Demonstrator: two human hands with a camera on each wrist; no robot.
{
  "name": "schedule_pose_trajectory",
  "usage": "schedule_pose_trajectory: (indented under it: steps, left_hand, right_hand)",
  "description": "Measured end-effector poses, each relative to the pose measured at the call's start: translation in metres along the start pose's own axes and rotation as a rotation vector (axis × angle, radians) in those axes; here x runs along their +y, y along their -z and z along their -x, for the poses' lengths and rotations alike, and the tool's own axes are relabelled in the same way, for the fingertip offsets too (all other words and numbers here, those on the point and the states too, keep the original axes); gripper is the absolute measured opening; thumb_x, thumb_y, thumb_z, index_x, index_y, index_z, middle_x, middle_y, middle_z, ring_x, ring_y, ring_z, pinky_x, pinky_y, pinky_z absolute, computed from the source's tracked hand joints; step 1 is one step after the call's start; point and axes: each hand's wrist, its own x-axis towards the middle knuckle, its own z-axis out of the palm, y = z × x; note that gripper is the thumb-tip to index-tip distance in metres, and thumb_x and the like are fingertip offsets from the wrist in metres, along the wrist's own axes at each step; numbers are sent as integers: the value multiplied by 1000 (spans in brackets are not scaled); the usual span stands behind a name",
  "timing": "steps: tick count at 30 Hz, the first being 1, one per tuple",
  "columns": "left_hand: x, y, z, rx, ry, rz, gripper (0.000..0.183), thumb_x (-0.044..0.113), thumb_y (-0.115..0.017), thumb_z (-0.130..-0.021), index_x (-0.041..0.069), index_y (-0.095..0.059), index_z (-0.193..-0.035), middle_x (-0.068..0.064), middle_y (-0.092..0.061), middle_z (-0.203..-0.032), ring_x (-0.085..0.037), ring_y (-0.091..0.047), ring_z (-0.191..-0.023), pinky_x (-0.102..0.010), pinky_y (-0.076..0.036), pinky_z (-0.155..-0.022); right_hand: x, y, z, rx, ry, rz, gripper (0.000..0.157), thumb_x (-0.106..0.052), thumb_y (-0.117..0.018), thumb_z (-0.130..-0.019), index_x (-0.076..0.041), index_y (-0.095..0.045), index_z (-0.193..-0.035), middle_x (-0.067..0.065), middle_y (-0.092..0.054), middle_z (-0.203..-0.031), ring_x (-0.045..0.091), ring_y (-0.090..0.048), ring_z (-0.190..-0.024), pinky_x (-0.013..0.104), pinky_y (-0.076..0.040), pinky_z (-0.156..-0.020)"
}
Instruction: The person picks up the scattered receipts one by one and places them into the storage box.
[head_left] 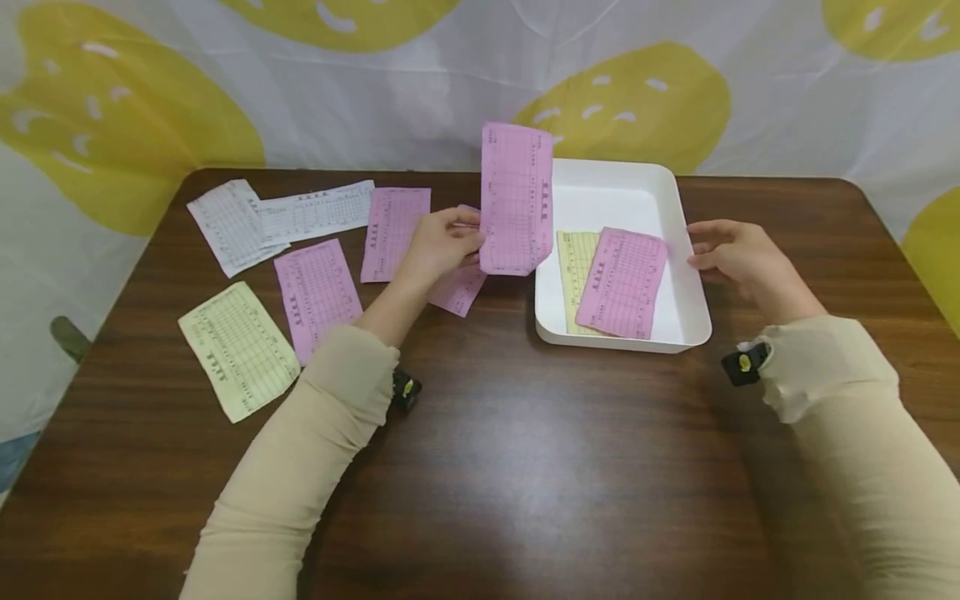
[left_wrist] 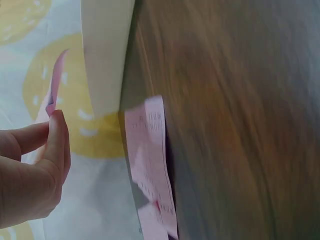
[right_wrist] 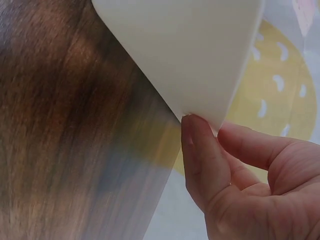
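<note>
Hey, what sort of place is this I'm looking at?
Probably an indoor tabletop workspace, perhaps a staged one: a brown table bearing printed paper slips and a white tray, with a yellow-patterned cloth behind.

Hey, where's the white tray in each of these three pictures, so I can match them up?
Head view: the white tray sits right of centre, mostly in the upper half.
Left wrist view: only part of its outer side shows, at the top, left of centre.
Right wrist view: its outer side fills the top middle, with the right hand pinching its edge.
Shared landmark: the yellow-patterned cloth in the background.
</note>
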Motion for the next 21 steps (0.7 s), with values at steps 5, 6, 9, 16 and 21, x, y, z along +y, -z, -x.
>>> schedule_pose_trajectory:
  steps: [5,6,9,16,21]
  left_hand:
    - [2,-21,6,-70,-20,35,34,0,-56,-93,-4,-55,-127,-23,-62,-124,-28,-65,-105,-31,-57,-88]
    - [2,-25,7,-85,-20,49,34,0,-55,-93,-5,-55,-127,-23,-62,-123,-27,-65,-104,-32,-56,-89]
    - [1,-38,9,-121,-15,88,32,-2,-54,-94,-6,-55,-126,-23,-62,-122,-23,-63,-98,-33,-56,-90]
    - [-4,-60,10,-159,-52,64,30,-3,-55,-92,-7,-56,-122,-25,-64,-118,-18,-61,-89,-34,-57,-86]
    - [-5,-71,10,-183,-97,-37,28,-1,-57,-92,-5,-59,-120,-23,-67,-115,-22,-66,-93,-28,-59,-79]
  right_hand:
    - [-1,0,2,11,-3,10,59,1,-53,-92,5,-29,-146,-19,-54,-78,-9,-54,-71,11,-52,-67]
    - [-1,0,2,10,-2,11,59,1,-53,-92,5,-28,-146,-19,-54,-78,-9,-54,-71,11,-52,-67]
    - [-2,0,2,10,-8,11,59,2,-54,-92,5,-29,-145,-19,-54,-76,-8,-54,-70,11,-52,-66]
    - [-3,0,2,7,2,-1,60,4,-53,-92,7,-27,-146,-20,-53,-74,-9,-55,-69,10,-52,-66]
    - [-3,0,2,4,2,3,61,3,-54,-92,6,-27,-146,-19,-53,-76,-9,-55,-70,10,-52,-66]
